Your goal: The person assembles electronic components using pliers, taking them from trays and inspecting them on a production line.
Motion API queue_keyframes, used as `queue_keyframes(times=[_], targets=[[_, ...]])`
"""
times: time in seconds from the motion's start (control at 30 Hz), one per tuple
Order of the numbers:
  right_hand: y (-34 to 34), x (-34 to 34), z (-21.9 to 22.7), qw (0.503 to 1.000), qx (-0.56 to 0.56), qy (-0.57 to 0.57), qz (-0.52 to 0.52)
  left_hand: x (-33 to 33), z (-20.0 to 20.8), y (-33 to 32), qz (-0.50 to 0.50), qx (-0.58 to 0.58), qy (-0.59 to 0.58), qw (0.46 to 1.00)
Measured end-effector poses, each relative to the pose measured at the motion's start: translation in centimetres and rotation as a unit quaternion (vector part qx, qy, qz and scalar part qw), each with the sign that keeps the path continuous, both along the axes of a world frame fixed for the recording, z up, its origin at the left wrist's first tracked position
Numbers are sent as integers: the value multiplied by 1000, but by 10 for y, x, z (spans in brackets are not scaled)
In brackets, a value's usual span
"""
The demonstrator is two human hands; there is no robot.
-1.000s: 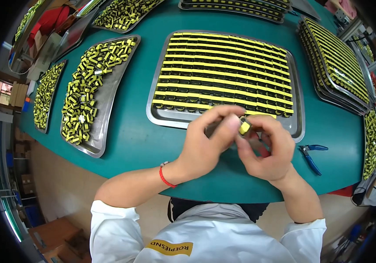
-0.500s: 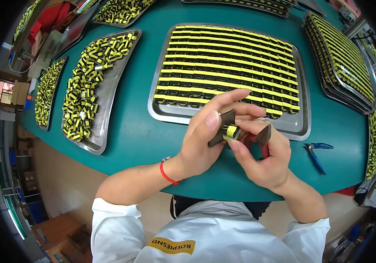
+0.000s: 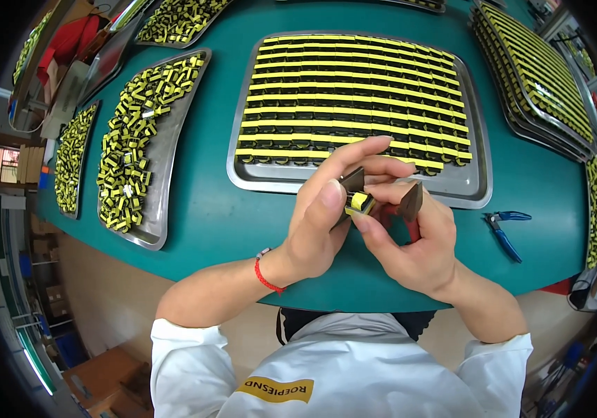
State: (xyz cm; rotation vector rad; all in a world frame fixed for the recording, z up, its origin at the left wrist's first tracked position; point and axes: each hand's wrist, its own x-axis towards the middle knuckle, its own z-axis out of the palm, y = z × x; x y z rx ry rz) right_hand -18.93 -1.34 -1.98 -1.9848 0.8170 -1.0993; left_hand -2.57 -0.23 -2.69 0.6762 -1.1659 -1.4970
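My left hand (image 3: 312,226) pinches a small dark flat plate (image 3: 352,179) between its thumb and fingers. Against that plate's near side, my right hand (image 3: 424,258) holds a small yellow-and-black transformer (image 3: 361,203) by thumb and fingertip. Its thin metal pins point toward the plate; whether they pass into it I cannot tell. A red-handled tool with dark jaws (image 3: 411,202), like pliers, is tucked in the right palm. Just beyond both hands lies a metal tray (image 3: 277,183) filled with rows of similar transformers.
To the left, a metal tray (image 3: 161,188) carries a loose heap of transformers, with another heap (image 3: 70,164) beside it. Blue-handled cutters (image 3: 505,237) lie on the green table (image 3: 208,244) at right. Stacked trays (image 3: 535,83) of lined-up parts stand at the far right.
The transformer has moved up and left a little, closer against the dark plate, and has tilted. Both hands keep their grips. The whole view has shifted slightly.
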Motion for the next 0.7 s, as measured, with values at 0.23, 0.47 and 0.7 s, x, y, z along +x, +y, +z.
queue_keyframes(times=[0.23, 0.47, 0.7], targets=[[0, 2, 0, 999, 18, 33, -9, -7, 1, 0, 22, 62, 42, 997], [-7, -5, 11, 990, 115, -75, 4, 0, 16, -6, 9, 219, 186, 958], [4, -4, 0, 978, 197, -60, 36, 3, 2, -5, 150, -191, -128, 962]])
